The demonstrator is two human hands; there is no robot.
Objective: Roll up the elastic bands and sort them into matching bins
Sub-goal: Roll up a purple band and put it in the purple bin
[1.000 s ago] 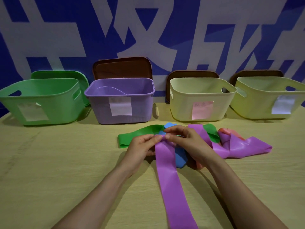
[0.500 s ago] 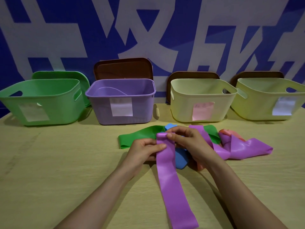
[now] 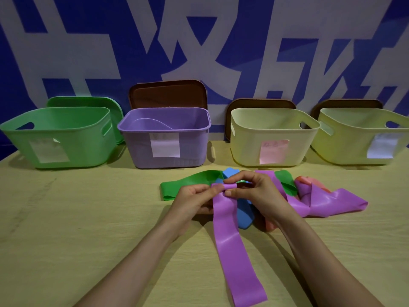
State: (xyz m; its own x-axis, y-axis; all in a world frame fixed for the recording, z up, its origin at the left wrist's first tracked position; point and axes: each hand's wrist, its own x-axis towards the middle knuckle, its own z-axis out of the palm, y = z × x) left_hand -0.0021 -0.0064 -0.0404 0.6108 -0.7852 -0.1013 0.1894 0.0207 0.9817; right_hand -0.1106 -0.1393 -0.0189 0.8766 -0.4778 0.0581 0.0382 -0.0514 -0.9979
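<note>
Since a moment ago, our left hand [image 3: 194, 197] and right hand [image 3: 254, 191] have curled the purple band [image 3: 232, 240]'s pinched end into a small roll; its tail trails toward us, and bands beneath our hands are partly hidden.

I count four bins along the back of my table: one green bin [image 3: 59, 138], one purple bin [image 3: 164, 138], one cream bin [image 3: 272, 138] and one yellow-green bin [image 3: 363, 138]. Each wears one paper label, four labels in all. Four lids lean behind them: one green lid [image 3: 93, 101] and three brown lids [image 3: 168, 94]. In the heap of bands I make out two purple ones, the purple band [image 3: 232, 240] I'm rolling and a second purple band [image 3: 327, 202], plus one green band [image 3: 188, 182], one blue band [image 3: 243, 216] and one pink band [image 3: 309, 180]. That gives five bands, though overlaps may hide more. Both my hands show: left hand [image 3: 192, 198], right hand [image 3: 259, 191]
</note>
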